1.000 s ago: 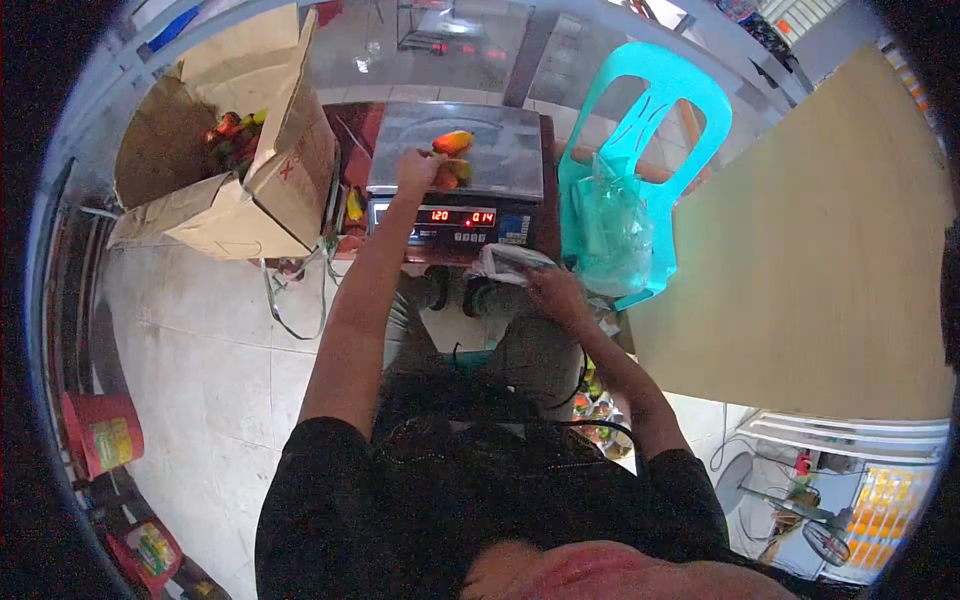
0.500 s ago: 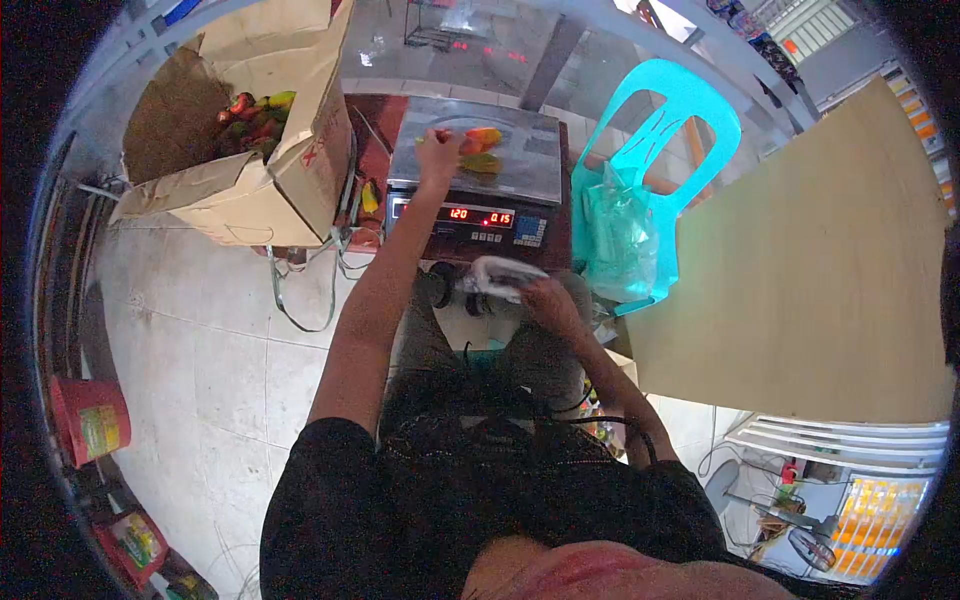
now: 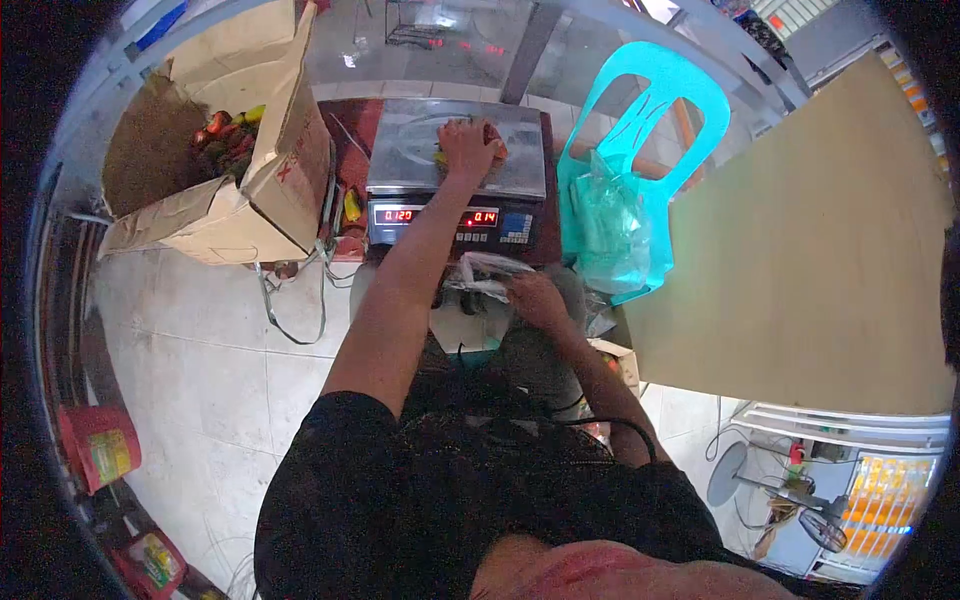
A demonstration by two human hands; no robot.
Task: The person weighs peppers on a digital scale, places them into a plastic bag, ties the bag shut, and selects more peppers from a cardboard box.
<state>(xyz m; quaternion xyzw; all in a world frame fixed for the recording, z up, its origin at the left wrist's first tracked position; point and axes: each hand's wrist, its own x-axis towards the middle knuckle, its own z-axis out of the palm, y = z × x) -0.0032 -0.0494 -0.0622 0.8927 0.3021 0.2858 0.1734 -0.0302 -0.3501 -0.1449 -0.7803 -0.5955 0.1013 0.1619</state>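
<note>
On the metal plate of a digital scale, my left hand is closed over a few peppers. An orange-red pepper shows at its right side, and a bit of yellow-green pepper at its left. My fingers hide the rest. Red digits glow on the scale's front, the right-hand figure reading 0.14. Nearer my lap, my right hand grips a clear plastic bag, held just in front of the scale.
Left of the scale stands an open cardboard box with several peppers inside. A yellow pepper lies between box and scale. At right are a turquoise chair with plastic bags and a wooden board.
My left hand has moved right across the plate and now covers the peppers seen beside it before. The right-hand display figure went from 0.15 to 0.14. My right hand keeps the bag.
</note>
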